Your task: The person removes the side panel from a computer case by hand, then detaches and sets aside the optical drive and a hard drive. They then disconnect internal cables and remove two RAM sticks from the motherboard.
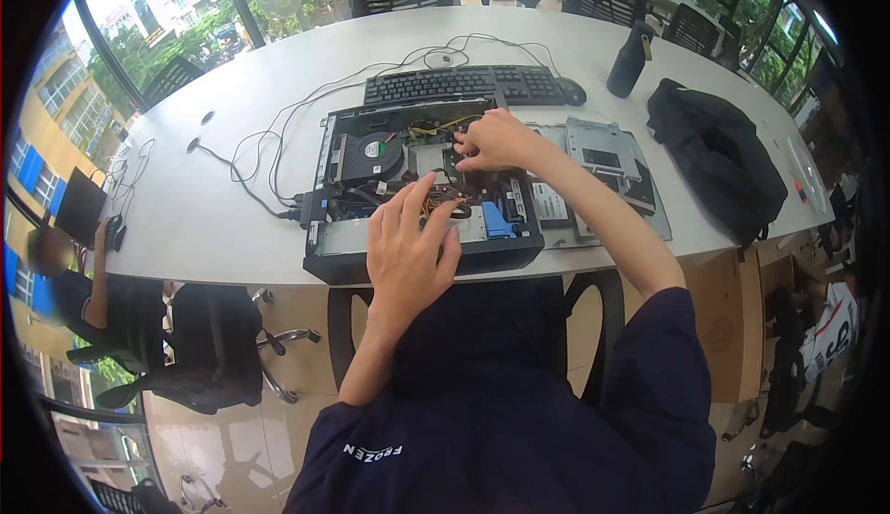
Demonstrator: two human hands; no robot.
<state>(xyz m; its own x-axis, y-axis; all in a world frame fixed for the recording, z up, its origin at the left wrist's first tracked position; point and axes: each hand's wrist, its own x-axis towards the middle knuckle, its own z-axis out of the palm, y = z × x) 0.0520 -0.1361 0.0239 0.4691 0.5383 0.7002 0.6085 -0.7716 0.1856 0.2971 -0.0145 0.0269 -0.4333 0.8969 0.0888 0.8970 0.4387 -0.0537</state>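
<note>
An opened desktop computer case (pixel 422 262) lies flat at the front edge of the table, its inside exposed. My left hand (pixel 405 253) reaches over the case's near side, fingers extended and apart, tips at a bundle of coloured cables (pixel 449 201). Over the case's far right part is my right hand (pixel 496 140), fingers bent down and drawn together near the circuit board; what they pinch, if anything, is hidden. A round black fan (pixel 373 155) sits in the left half of the case. Near the front right corner shows a blue plastic bracket (pixel 498 221).
Behind the case lie a black keyboard (pixel 454 85) and a mouse (pixel 571 92), with loose cables to the left. Metal panels (pixel 616 157) and a drive (pixel 551 203) lie right of the case. Farther right are a dark bottle (pixel 630 60) and black bag (pixel 718 157). Another person sits at left.
</note>
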